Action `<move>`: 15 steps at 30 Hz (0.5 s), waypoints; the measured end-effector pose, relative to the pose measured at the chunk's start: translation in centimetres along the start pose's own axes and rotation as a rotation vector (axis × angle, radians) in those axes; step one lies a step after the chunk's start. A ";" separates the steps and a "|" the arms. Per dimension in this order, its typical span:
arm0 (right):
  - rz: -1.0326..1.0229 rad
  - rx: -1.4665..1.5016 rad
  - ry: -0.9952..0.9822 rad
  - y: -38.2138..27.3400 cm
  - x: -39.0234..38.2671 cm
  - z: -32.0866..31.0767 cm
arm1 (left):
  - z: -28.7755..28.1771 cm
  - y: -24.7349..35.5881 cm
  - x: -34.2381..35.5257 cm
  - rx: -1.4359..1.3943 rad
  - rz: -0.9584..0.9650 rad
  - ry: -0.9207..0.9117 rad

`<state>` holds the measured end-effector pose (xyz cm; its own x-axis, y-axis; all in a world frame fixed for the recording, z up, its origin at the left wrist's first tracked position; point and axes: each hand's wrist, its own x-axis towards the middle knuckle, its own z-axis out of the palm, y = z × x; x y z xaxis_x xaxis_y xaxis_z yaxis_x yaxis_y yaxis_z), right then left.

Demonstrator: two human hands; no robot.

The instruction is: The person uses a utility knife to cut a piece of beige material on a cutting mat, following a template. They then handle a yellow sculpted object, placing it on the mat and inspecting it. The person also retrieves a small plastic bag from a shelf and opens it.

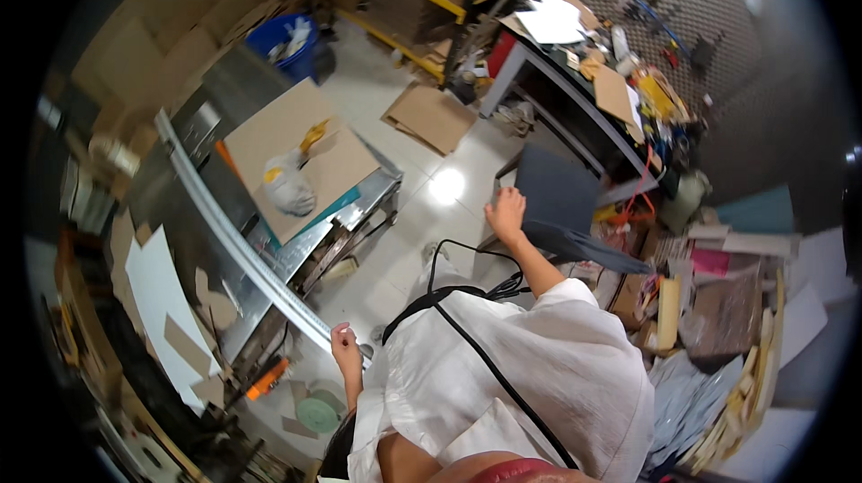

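Note:
My left hand (346, 350) hangs low beside the end of a long metal rail (260, 276), its fingers curled in with nothing visible inside. Whether it touches the rail, I cannot tell. My right hand (508, 211) is held out by the edge of a dark grey chair (555, 185), fingers loosely bent and apart, holding nothing. Between my hands a black cable (476, 250) loops out from my waist. On the metal table (238, 308) to the left lie brown cardboard sheets (337, 160), with a whitish cloth-like bundle (289, 188) and a yellow-orange item (313, 136) on top.
A blue bin (301, 59) stands behind the table. Folded cardboard (429, 118) lies on the tiled floor. A cluttered workbench (575, 79) fills the far right, with boxes and scraps (718, 303) piled nearer. A green round object (319, 413) and an orange tool (268, 380) lie low left.

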<state>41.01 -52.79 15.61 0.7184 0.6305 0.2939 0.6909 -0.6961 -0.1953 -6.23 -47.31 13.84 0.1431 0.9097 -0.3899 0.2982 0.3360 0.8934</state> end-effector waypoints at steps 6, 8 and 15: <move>0.392 0.040 -0.040 13.2 0.2 -3.7 | 9.5 5.6 6.8 0.057 0.087 -0.290; 0.509 0.043 -0.076 16.9 0.7 -3.2 | 14.3 8.5 8.8 0.087 0.117 -0.367; 0.796 0.305 -0.259 22.2 4.8 -0.1 | 26.7 13.7 12.7 0.077 0.076 -0.622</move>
<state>59.78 -65.21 12.81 0.9651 0.0822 -0.2487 -0.0561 -0.8626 -0.5027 24.85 -37.71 15.20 0.6816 0.6103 -0.4036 0.3298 0.2362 0.9140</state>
